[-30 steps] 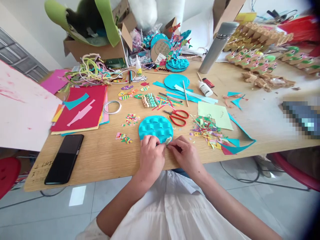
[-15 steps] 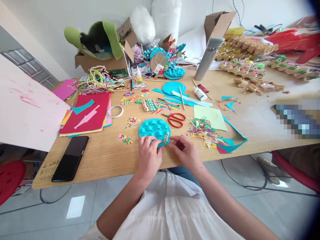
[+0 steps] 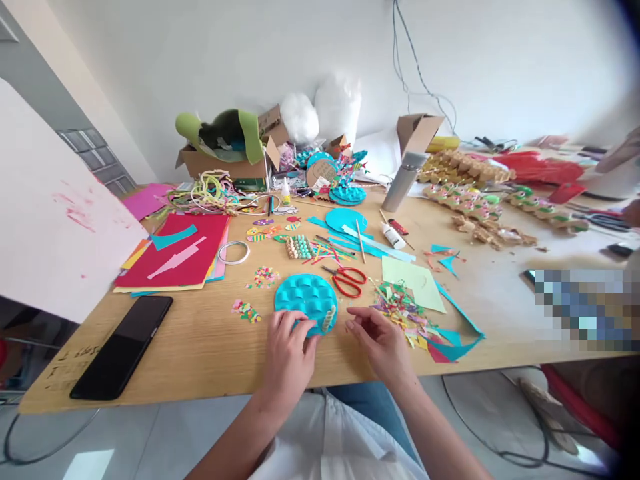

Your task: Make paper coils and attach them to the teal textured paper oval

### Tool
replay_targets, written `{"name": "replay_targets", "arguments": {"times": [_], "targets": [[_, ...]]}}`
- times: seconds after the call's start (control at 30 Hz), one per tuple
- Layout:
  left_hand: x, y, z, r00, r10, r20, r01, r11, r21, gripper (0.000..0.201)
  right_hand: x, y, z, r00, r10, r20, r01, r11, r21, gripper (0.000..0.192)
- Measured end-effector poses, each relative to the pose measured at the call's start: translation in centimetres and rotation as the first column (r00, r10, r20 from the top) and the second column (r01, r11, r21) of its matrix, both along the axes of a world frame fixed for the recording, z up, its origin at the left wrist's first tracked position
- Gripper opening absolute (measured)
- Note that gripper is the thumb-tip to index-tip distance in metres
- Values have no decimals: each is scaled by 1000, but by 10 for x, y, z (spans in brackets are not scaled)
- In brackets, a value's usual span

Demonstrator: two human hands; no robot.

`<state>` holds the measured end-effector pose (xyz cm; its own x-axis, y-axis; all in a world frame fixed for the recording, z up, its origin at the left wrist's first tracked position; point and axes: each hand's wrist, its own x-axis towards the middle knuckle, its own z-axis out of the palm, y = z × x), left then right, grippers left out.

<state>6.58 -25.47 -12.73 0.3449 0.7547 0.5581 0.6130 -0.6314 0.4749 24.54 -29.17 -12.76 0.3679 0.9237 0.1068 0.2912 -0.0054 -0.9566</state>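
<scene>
Released from the pale ridged strip [image 3: 328,319], the right hand [image 3: 380,341] hangs slack-fingered beside the turquoise disc [image 3: 305,299]; the left hand [image 3: 287,350] presses its near edge, fingertips partly hidden.

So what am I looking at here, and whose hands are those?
The camera sits on a person's head, looking down at their own two hands over a wooden table. The left hand presses on a bumpy turquoise paper disc with a small beaded strip at its edge. The right hand hovers beside it, holding nothing I can see. Around them lie red scissors, paper scraps, a black phone and a red paper stack.
</scene>
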Motion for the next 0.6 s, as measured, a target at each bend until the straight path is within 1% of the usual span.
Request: {"name": "replay_targets", "arguments": {"times": [0.1, 0.23, 0.37, 0.47, 0.6], "targets": [[-5, 1, -1, 1000, 1, 30, -2, 1000, 23, 14, 21, 13, 9, 998, -4, 62, 5, 1000, -12, 37], [-11, 2, -3, 997, 4, 77, -11, 996, 93, 13, 52, 45, 27, 988, 10, 156, -4, 999, -42, 39], [-14, 2, -1, 993, 11, 118, -26, 992, 127, 14, 73, 91, 46, 957, 44, 286, -45, 999, -4, 37], [-17, 3, 0, 990, 12, 139, -32, 989, 143, 17, 78, 130, 59, 898, 83, 433, -78, 997, -28, 38], [-23, 6, -8, 988, -14, 152, -11, 987, 161, 20, 78, 185, 65, 850, 127, 512, -111, 992, -63, 27]]}}
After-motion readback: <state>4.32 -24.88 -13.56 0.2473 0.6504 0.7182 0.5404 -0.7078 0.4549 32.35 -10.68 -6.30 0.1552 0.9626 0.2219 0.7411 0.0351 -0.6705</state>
